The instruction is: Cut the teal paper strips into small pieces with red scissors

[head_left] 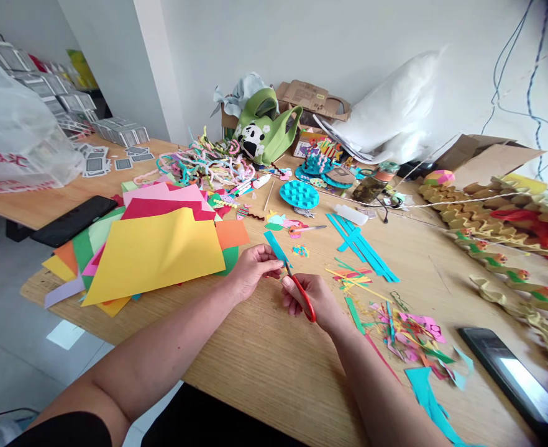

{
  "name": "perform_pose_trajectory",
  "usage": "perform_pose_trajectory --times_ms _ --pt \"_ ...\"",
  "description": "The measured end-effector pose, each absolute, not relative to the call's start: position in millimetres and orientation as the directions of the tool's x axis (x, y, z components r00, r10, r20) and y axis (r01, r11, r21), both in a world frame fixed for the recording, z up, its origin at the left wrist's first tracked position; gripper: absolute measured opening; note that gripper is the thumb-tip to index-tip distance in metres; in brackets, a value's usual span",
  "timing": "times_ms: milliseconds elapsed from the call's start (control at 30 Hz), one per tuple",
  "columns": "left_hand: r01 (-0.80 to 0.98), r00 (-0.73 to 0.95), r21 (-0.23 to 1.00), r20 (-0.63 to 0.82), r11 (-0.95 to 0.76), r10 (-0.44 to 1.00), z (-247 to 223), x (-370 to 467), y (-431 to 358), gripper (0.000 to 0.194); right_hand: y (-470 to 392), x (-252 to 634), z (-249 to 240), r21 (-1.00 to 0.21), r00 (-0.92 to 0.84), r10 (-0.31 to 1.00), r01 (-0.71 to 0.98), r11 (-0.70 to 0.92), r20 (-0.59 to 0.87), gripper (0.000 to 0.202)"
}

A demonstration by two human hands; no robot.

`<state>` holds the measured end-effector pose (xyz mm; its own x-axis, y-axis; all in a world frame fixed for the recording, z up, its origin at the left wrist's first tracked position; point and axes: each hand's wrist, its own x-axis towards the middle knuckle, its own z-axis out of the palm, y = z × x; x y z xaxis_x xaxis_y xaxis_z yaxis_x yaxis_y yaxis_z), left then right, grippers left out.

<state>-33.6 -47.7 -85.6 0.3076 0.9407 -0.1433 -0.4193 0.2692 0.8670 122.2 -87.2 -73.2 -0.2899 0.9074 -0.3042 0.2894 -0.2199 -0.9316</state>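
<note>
My left hand [258, 270] pinches a short blue paper strip [275, 245] near its lower end, above the front part of the wooden table [255, 347]. Close beside it, my right hand [312, 299] grips red-handled scissors [304, 297]. The scissor blades point up and left and meet the strip's lower end at my left fingertips. Just beyond the hands lies a small pile of blue and yellow paper bits [301, 251]. Longer blue strips [365, 248] rest on the table to the right.
Stacked coloured paper [157, 257] lies left, by a black phone [74, 220]. Paper scraps [414, 335] and a lit phone [511, 379] are at right. Behind stand a green panda bag [267, 130], pipe cleaners [209, 162], a blue paper disc [299, 194] and a jar [375, 184].
</note>
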Motion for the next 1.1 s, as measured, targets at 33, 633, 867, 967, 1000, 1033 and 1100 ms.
perform_pose_trajectory --times_ms 33,633,867,967,1000,1033,1100 --pt "-0.424 0.302 0.864 -0.146 0.270 0.942 -85.7 -33.7 -47.4 0.024 -87.1 122.0 -73.6 -0.932 -0.293 0.906 0.286 -0.221 -0.304 0.053" --pt "-0.400 0.349 0.863 -0.169 0.309 0.922 -87.8 -34.5 -46.8 0.022 -87.9 121.9 -70.9 -0.932 -0.256 0.919 0.282 -0.227 -0.301 0.054" --pt "-0.335 0.365 0.876 -0.220 0.348 0.905 -87.0 -34.6 -46.9 0.025 -87.6 122.0 -70.3 -0.927 -0.268 0.914 0.305 -0.219 -0.304 0.055" --pt "-0.335 0.354 0.878 -0.219 0.342 0.909 -87.0 -34.6 -47.1 0.024 -87.7 121.9 -70.3 -0.927 -0.266 0.914 0.303 -0.222 -0.305 0.054" --pt "-0.335 0.351 0.879 -0.217 0.338 0.911 -86.9 -34.5 -47.3 0.023 -87.8 122.0 -70.4 -0.928 -0.269 0.914 0.301 -0.220 -0.304 0.054" --pt "-0.334 0.349 0.881 -0.214 0.335 0.912 -86.9 -34.5 -47.4 0.023 -87.9 122.1 -70.5 -0.928 -0.273 0.913 0.300 -0.219 -0.304 0.054" --pt "-0.328 0.345 0.885 -0.212 0.329 0.914 -86.9 -34.4 -47.5 0.022 -88.1 122.2 -70.5 -0.929 -0.279 0.911 0.300 -0.218 -0.304 0.054"
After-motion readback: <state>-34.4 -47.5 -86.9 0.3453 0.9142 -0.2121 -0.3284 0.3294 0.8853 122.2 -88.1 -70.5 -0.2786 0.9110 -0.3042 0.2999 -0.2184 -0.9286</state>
